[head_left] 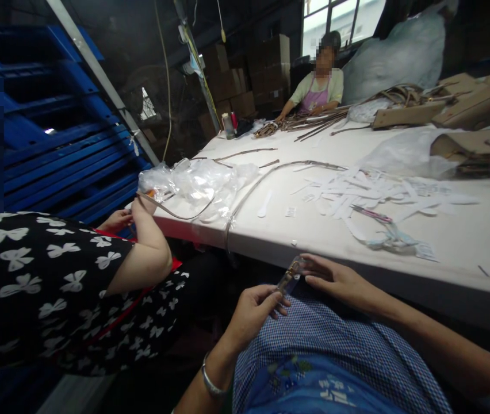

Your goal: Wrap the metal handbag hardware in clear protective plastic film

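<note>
Left hand [256, 313] is gripping the lower end of a small clear packet [287, 280], thumb against fingers. Right hand [335, 277] is touching the upper end with its fingertips; can't tell if it is pinching. Packet is sitting tilted above the lap, just off the bench's [464, 247] near edge; something brownish-gold is showing inside, too blurred to name.

Other containers: clear plastic bags [197, 181] are lying crumpled by the bench's near-left corner, contents unclear. Jar [228, 126] is standing at the far-left corner, fill too small to read. Low carton [409, 117] is sitting toward the far edge, right side, brown stems [404, 91] bunching at it; can't tell if in or behind. Open carton [473, 142] is lying nearer the right edge, brown lengths showing in its mouth. Big translucent bag [394, 57] is bulging beyond the far edge, contents unclear.

White strips [417, 198] are heaping inward of the near edge, pink-handled snips [374, 214] lying among them. 2 co-workers are handling brown lengths: 1 at the near-left corner, 1 at the far edge.
</note>
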`<state>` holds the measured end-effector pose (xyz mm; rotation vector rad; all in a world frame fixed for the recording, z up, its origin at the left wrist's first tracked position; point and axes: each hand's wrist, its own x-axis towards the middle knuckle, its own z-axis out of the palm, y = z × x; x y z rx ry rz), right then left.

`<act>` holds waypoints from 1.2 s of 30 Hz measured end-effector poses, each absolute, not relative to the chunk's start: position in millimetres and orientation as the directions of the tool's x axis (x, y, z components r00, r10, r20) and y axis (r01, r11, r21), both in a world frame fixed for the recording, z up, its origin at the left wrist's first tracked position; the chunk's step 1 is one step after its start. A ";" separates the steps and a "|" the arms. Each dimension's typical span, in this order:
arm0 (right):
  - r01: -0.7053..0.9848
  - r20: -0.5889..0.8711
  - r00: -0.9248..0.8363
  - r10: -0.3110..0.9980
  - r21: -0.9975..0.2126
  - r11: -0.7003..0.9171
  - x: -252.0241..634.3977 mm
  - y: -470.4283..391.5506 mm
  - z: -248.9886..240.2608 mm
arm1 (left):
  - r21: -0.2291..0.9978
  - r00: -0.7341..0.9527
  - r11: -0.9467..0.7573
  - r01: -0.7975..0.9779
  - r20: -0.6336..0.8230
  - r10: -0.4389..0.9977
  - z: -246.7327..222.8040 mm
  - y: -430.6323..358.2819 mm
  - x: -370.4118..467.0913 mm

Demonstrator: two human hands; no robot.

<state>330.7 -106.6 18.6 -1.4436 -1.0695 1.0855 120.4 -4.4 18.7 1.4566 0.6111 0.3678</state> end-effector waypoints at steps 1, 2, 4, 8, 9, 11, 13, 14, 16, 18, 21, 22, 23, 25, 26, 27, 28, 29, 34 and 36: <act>0.044 -0.117 0.183 0.976 -0.991 -0.127 323.5 -107.5 17.0 | 0.986 0.788 0.117 0.117 -0.164 0.593 17.2 -5.5 122.3; 0.012 -0.130 0.157 0.979 -0.991 -0.133 315.1 -108.0 16.1 | 0.985 0.785 0.130 0.110 -0.166 0.596 15.7 -7.1 124.5; -0.054 -0.145 0.154 0.977 -0.989 -0.139 297.9 -107.5 14.9 | 0.985 0.786 0.142 0.103 -0.168 0.595 12.7 -11.6 129.0; -0.203 -0.174 0.338 0.925 -0.973 -0.109 276.6 -103.3 10.1 | 0.982 0.774 0.157 0.109 -0.183 0.606 6.9 -19.2 132.6; -0.237 -0.177 0.380 0.908 -0.967 -0.090 274.5 -102.7 8.5 | 0.981 0.777 0.157 0.117 -0.189 0.601 5.5 -19.9 132.0; -0.271 -0.177 0.447 0.877 -0.961 -0.056 271.6 -102.5 5.6 | 0.980 0.785 0.142 0.137 -0.195 0.588 3.1 -20.1 129.9; -0.267 -0.179 0.465 0.867 -0.962 -0.056 268.2 -103.2 3.4 | 0.982 0.787 0.110 0.155 -0.190 0.587 1.6 -19.7 128.3; -0.253 -0.180 0.452 0.874 -0.965 -0.068 266.0 -103.6 2.4 | 0.983 0.783 0.095 0.159 -0.184 0.593 1.4 -19.6 128.1; -0.218 -0.184 0.407 0.895 -0.971 -0.100 261.6 -103.9 0.5 | 0.985 0.776 0.074 0.154 -0.167 0.608 1.8 -20.0 128.9; -0.176 -0.175 0.377 0.910 -0.978 -0.115 259.4 -103.7 -1.4 | 0.988 0.779 0.073 0.137 -0.153 0.608 2.9 -20.6 130.4; -0.084 -0.126 0.308 0.943 -0.991 -0.105 265.5 -106.2 -1.9 | 0.988 0.790 0.092 0.120 -0.151 0.594 4.3 -19.5 130.3; -0.034 -0.106 0.269 0.957 -0.994 -0.100 270.6 -108.6 -0.9 | 0.988 0.790 0.091 0.124 -0.154 0.593 4.6 -18.1 128.9; 0.032 -0.086 0.248 0.965 -0.995 -0.097 277.0 -111.9 0.6 | 0.988 0.787 0.081 0.134 -0.156 0.597 5.0 -16.1 126.8; 0.222 -0.023 0.316 0.948 -0.970 -0.097 292.3 -119.9 4.9 | 0.985 0.775 0.044 0.168 -0.159 0.611 5.6 -11.1 121.3; 0.339 0.041 0.389 0.921 -0.935 -0.102 300.1 -123.5 7.3 | 0.982 0.770 0.019 0.189 -0.160 0.618 5.8 -8.6 118.3; 0.457 0.126 0.450 0.884 -0.883 -0.107 307.3 -126.1 9.8 | 0.977 0.765 -0.009 0.214 -0.161 0.624 6.1 -6.5 115.5; 0.566 0.219 0.470 0.855 -0.818 -0.102 313.2 -127.3 12.0 | 0.969 0.762 -0.041 0.242 -0.164 0.626 6.5 -4.9 113.1; 0.660 0.298 0.431 0.852 -0.748 -0.072 317.5 -126.9 14.0 | 0.959 0.763 -0.080 0.273 -0.166 0.624 7.2 -4.0 111.3; 0.777 0.158 -0.141 0.977 -0.595 0.208 314.6 -110.7 23.1 | 0.864 0.843 -0.367 0.344 -0.113 0.525 17.7 -5.5 109.1; 0.703 -0.072 -0.262 0.962 -0.697 0.139 309.7 -107.9 28.7 | 0.839 0.889 -0.446 0.313 -0.093 0.449 24.0 -3.6 106.8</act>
